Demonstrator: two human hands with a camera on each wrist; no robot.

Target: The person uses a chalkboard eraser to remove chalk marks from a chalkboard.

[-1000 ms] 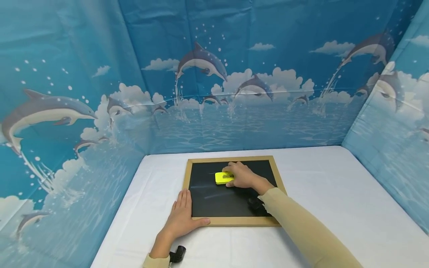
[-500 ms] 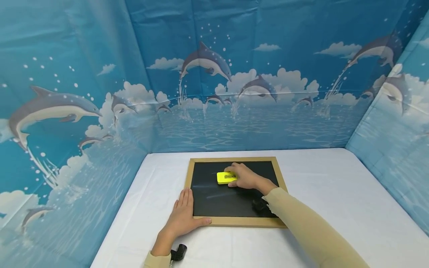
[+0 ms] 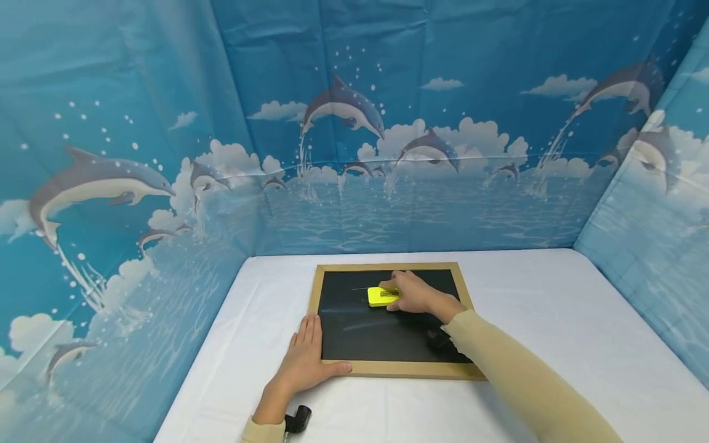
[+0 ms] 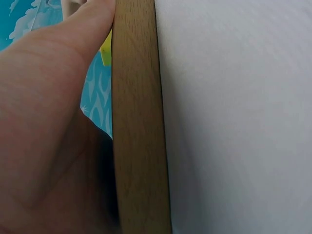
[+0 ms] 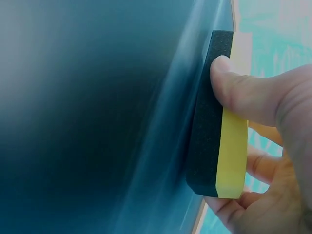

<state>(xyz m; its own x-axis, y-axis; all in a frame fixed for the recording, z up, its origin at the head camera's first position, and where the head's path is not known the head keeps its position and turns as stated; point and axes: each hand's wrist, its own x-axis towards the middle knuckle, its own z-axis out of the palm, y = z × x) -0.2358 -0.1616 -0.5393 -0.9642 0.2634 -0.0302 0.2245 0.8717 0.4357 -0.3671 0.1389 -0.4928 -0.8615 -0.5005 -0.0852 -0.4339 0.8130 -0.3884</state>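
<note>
A small blackboard (image 3: 360,344) with a light wooden frame lies on the white cloth. My right hand (image 3: 412,292) grips a yellow board eraser (image 3: 379,297), thumb on one side and fingers on the other. The eraser's dark felt side (image 5: 207,131) faces the black surface in the right wrist view. A thin white line and faint pale smears show left of the eraser. At the board's lower left corner rests my left hand (image 3: 303,363), fingers straight along the left side, thumb on the bottom frame (image 4: 139,117). The left fingertips are hidden in the left wrist view.
White cloth (image 3: 554,320) covers the table around the board. Blue dolphin-print sheets (image 3: 443,209) hang as walls at the back, left and right. A small black device (image 3: 299,419) is worn on the left wrist.
My right hand and the eraser have slid a little to the right across the blackboard. The left hand keeps its place on the frame. The head view has shifted slightly.
</note>
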